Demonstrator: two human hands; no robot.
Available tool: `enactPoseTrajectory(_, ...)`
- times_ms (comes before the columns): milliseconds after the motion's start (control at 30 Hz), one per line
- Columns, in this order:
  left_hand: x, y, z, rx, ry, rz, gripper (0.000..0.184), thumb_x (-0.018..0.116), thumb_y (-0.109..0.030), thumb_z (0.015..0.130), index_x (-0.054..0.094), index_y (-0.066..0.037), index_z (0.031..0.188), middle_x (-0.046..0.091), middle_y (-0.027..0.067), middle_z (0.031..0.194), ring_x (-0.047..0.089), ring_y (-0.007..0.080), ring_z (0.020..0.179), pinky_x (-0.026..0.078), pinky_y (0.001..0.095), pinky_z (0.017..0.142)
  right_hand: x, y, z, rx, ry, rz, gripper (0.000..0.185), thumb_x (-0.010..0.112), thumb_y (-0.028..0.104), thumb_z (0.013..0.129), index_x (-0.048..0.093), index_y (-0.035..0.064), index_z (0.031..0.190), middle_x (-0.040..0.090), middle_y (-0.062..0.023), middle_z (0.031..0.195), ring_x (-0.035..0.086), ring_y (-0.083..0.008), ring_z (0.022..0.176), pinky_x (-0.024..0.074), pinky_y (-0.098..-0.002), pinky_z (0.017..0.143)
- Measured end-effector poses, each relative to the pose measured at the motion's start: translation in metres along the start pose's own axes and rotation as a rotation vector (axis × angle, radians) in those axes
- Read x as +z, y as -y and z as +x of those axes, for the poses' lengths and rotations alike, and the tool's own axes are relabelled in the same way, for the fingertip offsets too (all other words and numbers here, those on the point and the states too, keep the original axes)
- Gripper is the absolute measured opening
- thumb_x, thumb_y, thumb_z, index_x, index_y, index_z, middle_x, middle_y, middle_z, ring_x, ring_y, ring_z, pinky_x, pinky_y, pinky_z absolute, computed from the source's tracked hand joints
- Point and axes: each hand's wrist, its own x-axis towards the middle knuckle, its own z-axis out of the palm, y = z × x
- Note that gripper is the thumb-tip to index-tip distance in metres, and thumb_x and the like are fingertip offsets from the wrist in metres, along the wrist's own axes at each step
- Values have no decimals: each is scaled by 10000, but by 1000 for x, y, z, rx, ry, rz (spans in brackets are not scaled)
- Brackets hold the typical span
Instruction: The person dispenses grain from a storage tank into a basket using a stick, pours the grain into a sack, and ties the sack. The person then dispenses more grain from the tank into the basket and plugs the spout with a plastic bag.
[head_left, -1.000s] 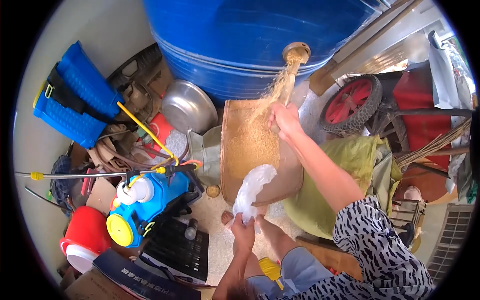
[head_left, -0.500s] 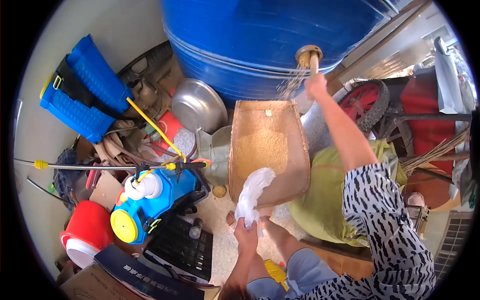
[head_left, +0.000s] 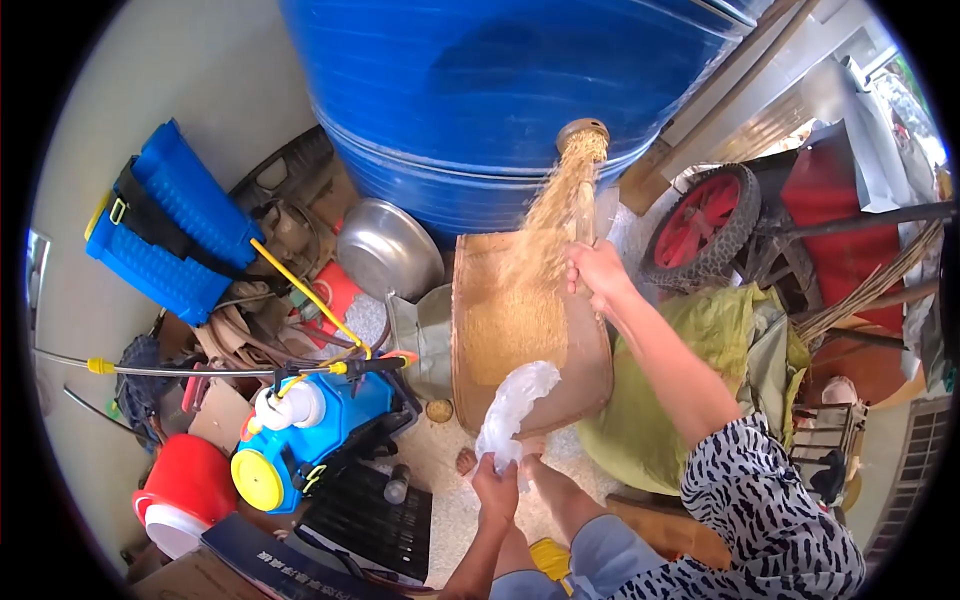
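Golden grain streams from a round spout (head_left: 583, 130) low on the big blue tank (head_left: 480, 75). It falls into a brown scoop-shaped basket (head_left: 585, 375), where a pile of grain (head_left: 515, 335) lies. My right hand (head_left: 600, 272) is wrapped round a wooden stick (head_left: 585, 215), whose upper part reaches up into the falling grain below the spout. Over the basket's near edge, my left hand (head_left: 495, 480) grips a crumpled translucent plastic bag (head_left: 515, 405).
At the left are a metal bowl (head_left: 390, 248), a blue sprayer (head_left: 340, 415) with a long wand, a red bucket (head_left: 190, 485) and a black crate (head_left: 370, 520). A green sack (head_left: 660, 400) and a red wheel (head_left: 703, 215) stand at the right.
Half a second ago my right hand was up close to the spout with a thin flow; now it is lower, the stick is drawn back and the grain pours thickly. My left hand still holds the bag.
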Motion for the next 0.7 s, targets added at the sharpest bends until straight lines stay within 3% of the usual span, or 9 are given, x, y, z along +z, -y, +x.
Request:
enactPoseTrajectory(167, 2, -3, 4, 53, -9, 46, 197, 560, -41, 717, 542, 46, 894, 572, 118, 723, 519, 149, 643, 429, 301, 593, 9, -13, 43, -193, -118, -46, 208, 503, 82, 754, 489, -25, 577, 467, -83, 468, 455, -165, 366, 370, -310, 349)
enactPoseTrajectory(233, 0, 2, 7, 57, -26, 33, 183, 557, -35, 719, 540, 45, 883, 568, 115, 718, 513, 140, 641, 425, 299, 583, 9, -5, 89, -288, -273, -300, 244, 499, 87, 757, 497, -41, 550, 481, -98, 442, 495, -192, 358, 401, -337, 360)
enactPoseTrajectory(267, 2, 6, 8, 76, -37, 9, 168, 553, -29, 722, 537, 44, 872, 565, 112, 712, 507, 131, 640, 420, 297, 574, -4, -21, 143, -503, -364, -505, 275, 493, 89, 757, 500, -57, 524, 509, -127, 447, 537, -221, 379, 435, -342, 380)
enactPoseTrajectory(300, 4, 14, 9, -15, -41, -64, 132, 539, -18, 731, 528, 45, 846, 554, 107, 702, 499, 122, 640, 416, 294, 569, -1, 7, 134, -456, -424, -554, 260, 504, 97, 762, 515, -82, 573, 527, -146, 459, 567, -237, 410, 462, -321, 392)
enactPoseTrajectory(367, 3, 9, 10, -14, -59, -14, 122, 536, -13, 734, 525, 46, 840, 549, 104, 698, 499, 119, 642, 416, 290, 572, -29, -9, 223, -473, -522, -833, 242, 533, 119, 759, 529, -105, 669, 575, -201, 565, 600, -269, 465, 493, -318, 431)
enactPoseTrajectory(400, 1, 8, 8, 8, -79, 34, 112, 533, -8, 737, 523, 47, 834, 544, 101, 694, 499, 117, 644, 417, 285, 576, -27, 11, 194, -396, -529, -811, 263, 552, 136, 758, 500, -116, 813, 598, -227, 699, 613, -308, 513, 514, -338, 465)
enactPoseTrajectory(467, -1, 21, 5, -71, -70, 59, 126, 535, -14, 740, 527, 52, 846, 553, 103, 706, 504, 122, 660, 420, 293, 593, -14, 37, 121, -300, -445, -779, 317, 542, 138, 764, 448, -125, 912, 589, -255, 787, 610, -334, 530, 517, -364, 478)
enactPoseTrajectory(567, -5, 15, 3, 2, -85, 23, 134, 537, -17, 737, 529, 55, 849, 564, 111, 720, 511, 136, 668, 422, 305, 606, -33, -1, 126, -373, -405, -885, 371, 535, 141, 771, 396, -127, 984, 582, -263, 790, 606, -342, 528, 513, -391, 471)
enactPoseTrajectory(700, -12, 18, 7, 20, -76, 50, 141, 547, -28, 733, 532, 54, 847, 569, 121, 727, 516, 152, 663, 422, 311, 609, -33, -22, 74, -460, -219, -761, 228, 526, 107, 758, 492, -99, 666, 551, -213, 552, 606, -313, 503, 478, -374, 414)
